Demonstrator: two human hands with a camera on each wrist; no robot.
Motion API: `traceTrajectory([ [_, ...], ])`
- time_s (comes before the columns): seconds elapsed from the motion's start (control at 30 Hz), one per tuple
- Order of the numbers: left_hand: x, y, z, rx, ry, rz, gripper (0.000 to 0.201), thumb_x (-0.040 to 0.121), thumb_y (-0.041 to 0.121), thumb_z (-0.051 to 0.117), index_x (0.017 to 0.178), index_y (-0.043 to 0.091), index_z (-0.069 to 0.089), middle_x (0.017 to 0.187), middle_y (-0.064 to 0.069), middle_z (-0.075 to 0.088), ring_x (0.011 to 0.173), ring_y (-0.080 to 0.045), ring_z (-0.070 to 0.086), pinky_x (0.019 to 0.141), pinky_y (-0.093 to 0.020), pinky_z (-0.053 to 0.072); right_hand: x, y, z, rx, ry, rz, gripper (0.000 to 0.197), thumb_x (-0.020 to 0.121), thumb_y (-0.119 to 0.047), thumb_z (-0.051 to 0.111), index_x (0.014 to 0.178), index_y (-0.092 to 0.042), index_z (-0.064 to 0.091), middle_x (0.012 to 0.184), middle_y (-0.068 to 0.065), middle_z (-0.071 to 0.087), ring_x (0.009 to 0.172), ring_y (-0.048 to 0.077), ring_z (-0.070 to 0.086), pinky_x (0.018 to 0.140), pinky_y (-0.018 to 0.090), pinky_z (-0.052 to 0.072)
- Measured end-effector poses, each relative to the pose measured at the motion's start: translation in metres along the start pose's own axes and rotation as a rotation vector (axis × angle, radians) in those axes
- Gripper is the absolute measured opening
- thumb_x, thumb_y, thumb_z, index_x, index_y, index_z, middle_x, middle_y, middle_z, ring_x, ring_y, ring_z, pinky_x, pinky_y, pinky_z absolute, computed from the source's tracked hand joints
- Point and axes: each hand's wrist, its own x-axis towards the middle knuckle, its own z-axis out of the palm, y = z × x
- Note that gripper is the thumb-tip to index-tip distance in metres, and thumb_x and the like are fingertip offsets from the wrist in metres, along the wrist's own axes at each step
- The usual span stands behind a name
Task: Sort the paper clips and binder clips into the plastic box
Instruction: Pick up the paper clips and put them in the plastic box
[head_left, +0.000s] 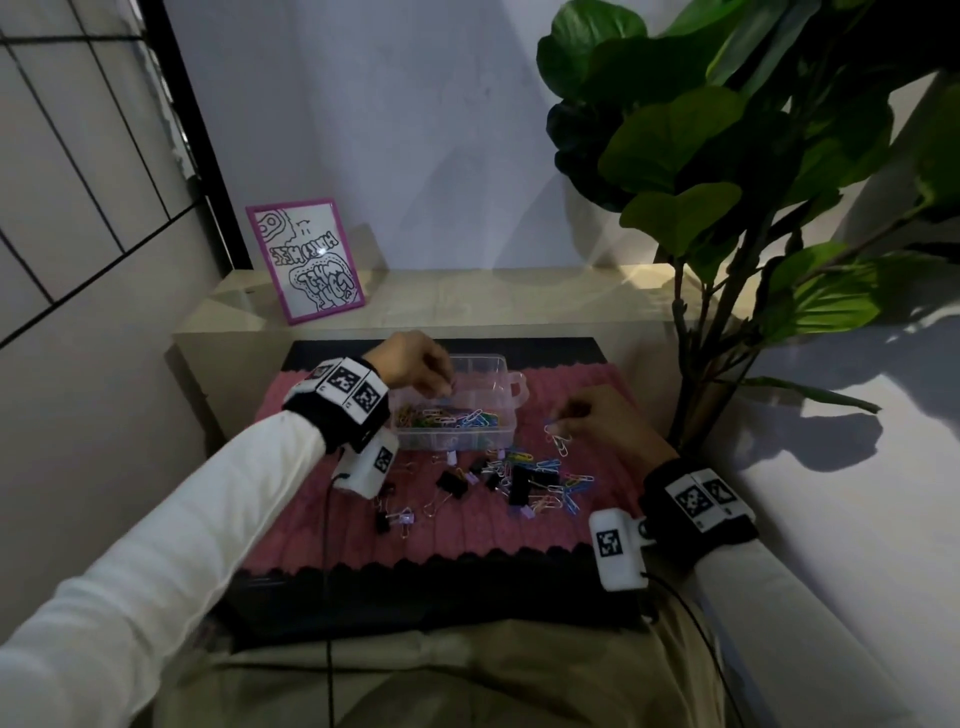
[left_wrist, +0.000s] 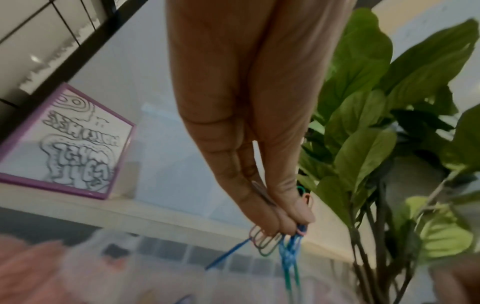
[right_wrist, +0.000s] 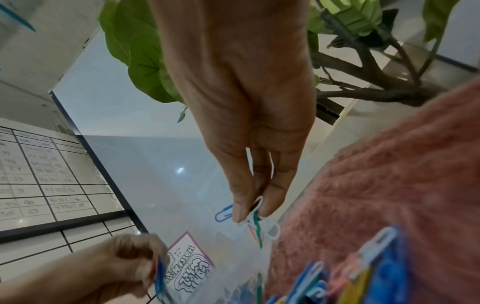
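A clear plastic box (head_left: 511, 387) with a handle sits on a pink mat (head_left: 467, 525); its front compartment holds many coloured paper clips (head_left: 447, 418). My left hand (head_left: 431, 371) hovers over the box and pinches several paper clips (left_wrist: 283, 242), blue and silver ones dangling. My right hand (head_left: 571, 421) is right of the box, just above the mat, pinching several paper clips (right_wrist: 255, 222), white, blue and green. Loose paper clips (head_left: 561, 488) and black binder clips (head_left: 519, 483) lie scattered on the mat in front of the box.
A framed drawing (head_left: 306, 260) leans on a pale ledge behind the mat. A large leafy plant (head_left: 727, 156) rises at the right. A white ledge (head_left: 831, 519) runs along the right side. Small lilac binder clips (head_left: 405, 517) lie near the mat's left front.
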Motion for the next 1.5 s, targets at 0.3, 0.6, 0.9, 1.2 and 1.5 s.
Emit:
traceTrajectory([
  [0.3,0.001,-0.017,0.000,0.068,-0.009,-0.025,0.012,0.075,-0.007,0.067,0.087,-0.005,0.069,0.064,0.003,0.066,0.053,-0.002,0.063,0.054,-0.009,0.052,0.037,-0.055,0.013,-0.064,-0.051,-0.091,0.009,0.074,-0.007,0.073,0.078,-0.010,0.066,0.082,0.006,0.069,0.070,0.010,0.062,0.068,0.022,0.052],
  [0.6,-0.006,-0.014,-0.003,0.156,-0.007,-0.022,0.020,0.085,-0.004,0.054,0.100,0.002,0.065,0.091,-0.011,0.067,0.067,-0.010,0.063,0.058,-0.011,0.052,0.058,-0.079,0.056,-0.362,-0.122,-0.163,0.014,0.080,0.006,0.060,0.090,0.004,0.070,0.091,0.019,0.071,0.079,0.021,0.066,0.076,0.031,0.054],
  [0.9,-0.003,-0.013,-0.002,0.218,-0.050,-0.001,0.031,0.076,-0.015,0.055,0.101,0.001,0.065,0.102,-0.017,0.068,0.079,-0.017,0.064,0.058,-0.010,0.052,0.028,-0.039,0.009,-0.304,0.038,-0.176,0.010,0.079,0.003,0.062,0.084,0.003,0.071,0.089,0.016,0.072,0.075,0.015,0.064,0.064,0.007,0.042],
  [1.2,-0.005,0.014,0.024,0.414,0.100,0.137,0.027,0.082,-0.005,0.054,0.103,0.006,0.066,0.109,-0.006,0.068,0.090,-0.015,0.064,0.078,-0.016,0.043,-0.021,0.018,-0.015,-0.475,-0.175,-0.055,0.019,0.078,-0.014,0.070,0.095,-0.006,0.066,0.100,0.010,0.069,0.089,0.019,0.061,0.077,0.027,0.043],
  [1.5,0.005,0.047,0.120,0.565,-0.256,0.275,0.025,0.085,0.007,0.057,0.109,-0.001,0.061,0.109,-0.016,0.067,0.100,-0.028,0.063,0.086,-0.032,0.049,-0.019,0.017,0.006,-0.486,-0.355,-0.032,0.053,0.065,-0.025,0.082,0.109,-0.009,0.056,0.103,0.003,0.058,0.094,0.019,0.055,0.078,0.029,0.043],
])
